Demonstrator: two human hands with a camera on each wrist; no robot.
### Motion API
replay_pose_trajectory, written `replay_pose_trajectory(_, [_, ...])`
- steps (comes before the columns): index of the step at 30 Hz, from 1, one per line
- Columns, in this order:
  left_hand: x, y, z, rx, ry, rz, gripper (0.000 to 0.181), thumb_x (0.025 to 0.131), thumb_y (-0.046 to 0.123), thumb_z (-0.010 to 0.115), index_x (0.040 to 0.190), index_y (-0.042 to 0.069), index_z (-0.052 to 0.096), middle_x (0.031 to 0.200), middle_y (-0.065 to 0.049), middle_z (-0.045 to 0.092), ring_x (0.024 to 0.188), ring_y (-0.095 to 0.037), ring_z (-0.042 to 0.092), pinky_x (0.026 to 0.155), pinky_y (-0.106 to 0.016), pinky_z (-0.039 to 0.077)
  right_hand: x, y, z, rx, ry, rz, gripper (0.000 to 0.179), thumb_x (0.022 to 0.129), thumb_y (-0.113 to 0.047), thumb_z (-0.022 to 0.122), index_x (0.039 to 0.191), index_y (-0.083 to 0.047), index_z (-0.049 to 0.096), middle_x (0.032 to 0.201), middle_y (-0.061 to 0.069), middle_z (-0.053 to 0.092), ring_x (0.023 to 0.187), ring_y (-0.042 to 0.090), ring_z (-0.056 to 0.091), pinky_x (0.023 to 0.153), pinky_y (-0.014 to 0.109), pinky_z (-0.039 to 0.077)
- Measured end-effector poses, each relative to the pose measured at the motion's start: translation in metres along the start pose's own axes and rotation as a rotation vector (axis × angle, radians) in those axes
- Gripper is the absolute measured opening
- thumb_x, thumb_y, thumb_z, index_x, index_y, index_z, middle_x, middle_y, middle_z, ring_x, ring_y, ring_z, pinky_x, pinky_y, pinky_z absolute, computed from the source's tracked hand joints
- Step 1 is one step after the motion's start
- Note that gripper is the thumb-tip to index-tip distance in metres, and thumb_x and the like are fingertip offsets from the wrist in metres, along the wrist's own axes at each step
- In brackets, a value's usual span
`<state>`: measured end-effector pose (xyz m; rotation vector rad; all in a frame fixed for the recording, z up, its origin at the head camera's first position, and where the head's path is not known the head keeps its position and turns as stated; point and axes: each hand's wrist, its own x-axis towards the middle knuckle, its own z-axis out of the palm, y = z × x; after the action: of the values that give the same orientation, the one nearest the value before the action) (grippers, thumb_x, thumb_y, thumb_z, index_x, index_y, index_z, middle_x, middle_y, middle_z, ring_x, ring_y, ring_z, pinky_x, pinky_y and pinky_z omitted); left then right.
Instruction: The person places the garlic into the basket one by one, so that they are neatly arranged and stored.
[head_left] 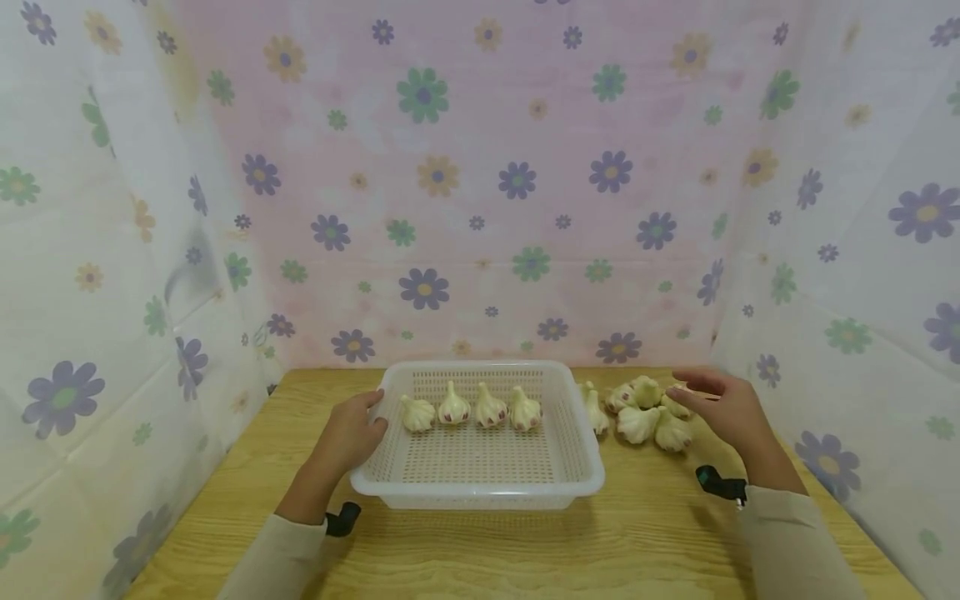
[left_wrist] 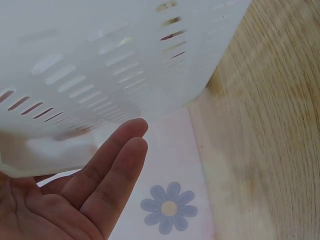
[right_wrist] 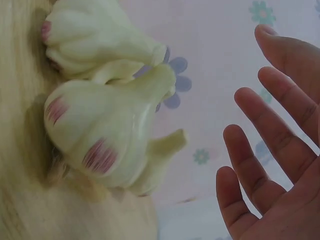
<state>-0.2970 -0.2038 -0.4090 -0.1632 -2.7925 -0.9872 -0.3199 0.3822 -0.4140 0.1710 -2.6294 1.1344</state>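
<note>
A white plastic basket [head_left: 480, 490] with slotted walls stands on the table, holding a row of several garlic bulbs [head_left: 453, 408] along its far side. My left hand [head_left: 347, 435] grips the basket's left rim, thumb over the edge. In the left wrist view, two fingers [left_wrist: 112, 185] extend along the outside of the wall; the thumb is hidden there. A cluster of garlic bulbs [head_left: 637, 423] lies on the table right of the basket. Over its right end hovers my right hand [head_left: 731, 412], fingers spread and holding nothing. The right wrist view shows a bulb [right_wrist: 100, 135] apart from the fingertips.
The wooden table [head_left: 480, 558] meets flowered cloth walls [head_left: 480, 208] at the back and both sides. One loose bulb [head_left: 594, 410] lies close against the basket's right wall, partly hidden by it. A dark device [head_left: 720, 483] is strapped at my right wrist.
</note>
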Motion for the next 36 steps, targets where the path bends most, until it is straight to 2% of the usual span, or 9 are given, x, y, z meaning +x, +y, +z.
replay_pose_trajectory(3, [-0.001,0.000,0.000,-0.010,-0.003,-0.002,0.056,0.097,0.010,0.059,0.150,-0.005,0.049,0.154,-0.027,0.049,0.099,-0.028,0.063,0.062,-0.028,0.050,-0.001,0.011,0.000,0.028,-0.030,0.041,0.060,0.097,-0.052,0.066,0.143,-0.014,0.061,0.146,0.024,0.057,0.130,0.045,0.052,0.095,0.065,0.050])
replay_pose_trajectory(6, [-0.001,0.000,0.000,-0.017,-0.003,0.001,0.056,0.097,0.010,0.059,0.150,-0.005,0.049,0.154,-0.027,0.048,0.093,-0.027,0.064,0.058,-0.029,0.049,0.000,0.020,0.001,0.034,-0.059,0.065,0.062,0.097,-0.052,0.067,0.144,-0.012,0.061,0.145,0.023,0.058,0.128,0.043,0.054,0.095,0.063,0.049])
replay_pose_trajectory(11, [-0.001,0.001,0.000,-0.019,0.000,0.011,0.055,0.098,0.010,0.059,0.149,-0.006,0.049,0.153,-0.027,0.049,0.100,-0.030,0.064,0.058,-0.027,0.050,0.001,0.031,0.004,0.006,-0.084,0.050,0.061,0.097,-0.049,0.068,0.144,-0.010,0.061,0.145,0.020,0.060,0.125,0.038,0.058,0.093,0.052,0.055])
replay_pose_trajectory(16, [-0.002,0.002,0.000,-0.012,0.001,0.009,0.055,0.097,0.009,0.060,0.149,-0.006,0.050,0.153,-0.027,0.049,0.105,-0.032,0.062,0.059,-0.027,0.049,0.001,0.038,0.006,0.023,-0.125,0.051,0.063,0.096,-0.047,0.071,0.143,-0.006,0.062,0.149,0.023,0.054,0.125,0.043,0.060,0.089,0.041,0.060])
replay_pose_trajectory(20, [-0.002,0.002,0.000,-0.004,-0.002,0.005,0.055,0.097,0.010,0.060,0.149,-0.006,0.050,0.152,-0.027,0.050,0.106,-0.032,0.062,0.063,-0.028,0.050,0.001,0.045,0.009,0.036,-0.153,0.058,0.062,0.094,-0.046,0.074,0.139,-0.004,0.064,0.150,0.026,0.053,0.122,0.044,0.063,0.081,0.026,0.058])
replay_pose_trajectory(22, [-0.002,0.002,0.000,-0.004,-0.002,0.001,0.054,0.097,0.010,0.060,0.149,-0.005,0.051,0.153,-0.026,0.050,0.108,-0.032,0.061,0.067,-0.029,0.051,0.000,0.048,0.011,0.031,-0.156,0.067,0.062,0.093,-0.045,0.075,0.138,-0.004,0.066,0.148,0.026,0.055,0.120,0.043,0.064,0.079,0.023,0.058])
replay_pose_trajectory(30, [-0.001,0.001,-0.001,-0.015,-0.002,0.004,0.055,0.098,0.011,0.060,0.149,-0.005,0.050,0.154,-0.026,0.049,0.111,-0.032,0.061,0.068,-0.030,0.052,-0.002,0.051,0.015,0.031,-0.189,0.113,0.067,0.091,-0.052,0.075,0.139,-0.006,0.065,0.148,0.027,0.054,0.123,0.044,0.063,0.085,0.038,0.061])
replay_pose_trajectory(36, [-0.002,0.001,-0.001,0.000,0.000,0.011,0.055,0.098,0.011,0.059,0.149,-0.006,0.050,0.153,-0.027,0.049,0.110,-0.032,0.061,0.069,-0.030,0.052,-0.003,0.052,0.014,0.034,-0.201,0.106,0.067,0.091,-0.053,0.075,0.140,-0.009,0.064,0.148,0.026,0.054,0.124,0.045,0.062,0.088,0.045,0.061])
